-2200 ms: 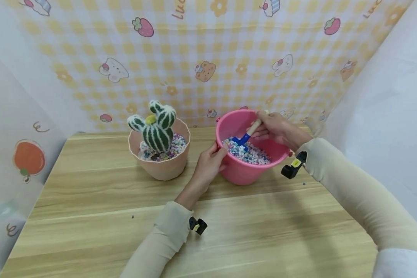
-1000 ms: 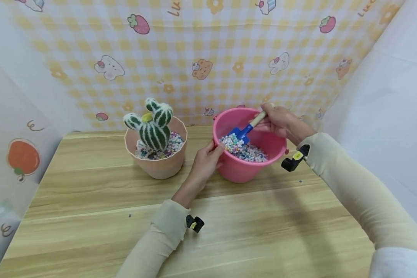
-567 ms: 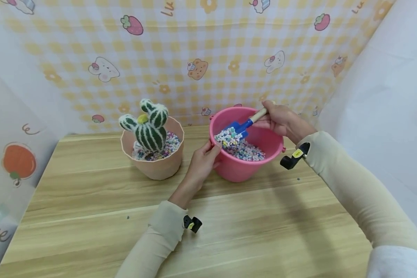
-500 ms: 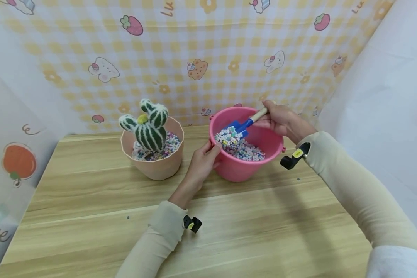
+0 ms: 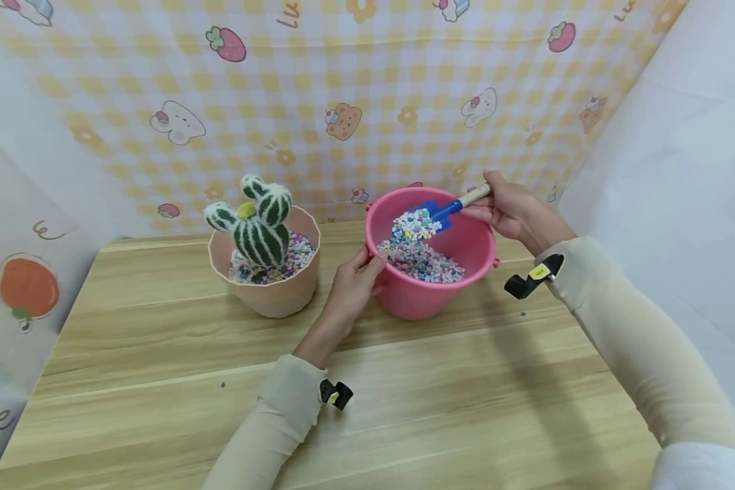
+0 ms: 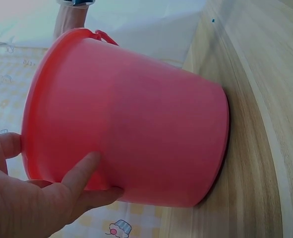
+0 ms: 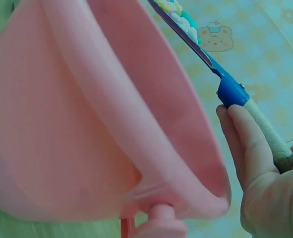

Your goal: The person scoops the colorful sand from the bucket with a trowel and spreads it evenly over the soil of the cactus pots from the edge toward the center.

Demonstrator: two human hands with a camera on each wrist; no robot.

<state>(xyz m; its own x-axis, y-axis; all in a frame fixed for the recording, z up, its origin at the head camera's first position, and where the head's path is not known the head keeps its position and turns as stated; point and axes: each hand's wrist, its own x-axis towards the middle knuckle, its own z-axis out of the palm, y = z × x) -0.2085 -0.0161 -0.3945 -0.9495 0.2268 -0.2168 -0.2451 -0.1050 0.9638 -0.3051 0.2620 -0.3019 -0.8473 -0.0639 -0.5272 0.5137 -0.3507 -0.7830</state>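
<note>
A pink bucket (image 5: 413,299) stands on the table with small multicoloured pebbles (image 5: 431,267) inside. My left hand (image 5: 354,282) grips its left rim; in the left wrist view the thumb is at the rim and the fingers lie along the outer wall. My right hand (image 5: 514,207) holds the wooden handle of a small blue shovel (image 5: 446,212). The blade, heaped with pebbles, is over the bucket's opening; in the right wrist view it shows above the rim. To the left, a peach pot (image 5: 275,299) holds a knitted cactus (image 5: 260,238) amid similar pebbles.
The wooden table (image 5: 392,408) extends in front of both containers. A checked, printed cloth (image 5: 318,82) hangs right behind them, and white sheets (image 5: 667,177) close the right side. Single stray pebbles lie on the tabletop.
The shovel dug into the bucket's pebbles, came up loaded, and has now risen higher and moved right with my right hand. My left hand stays on the rim.
</note>
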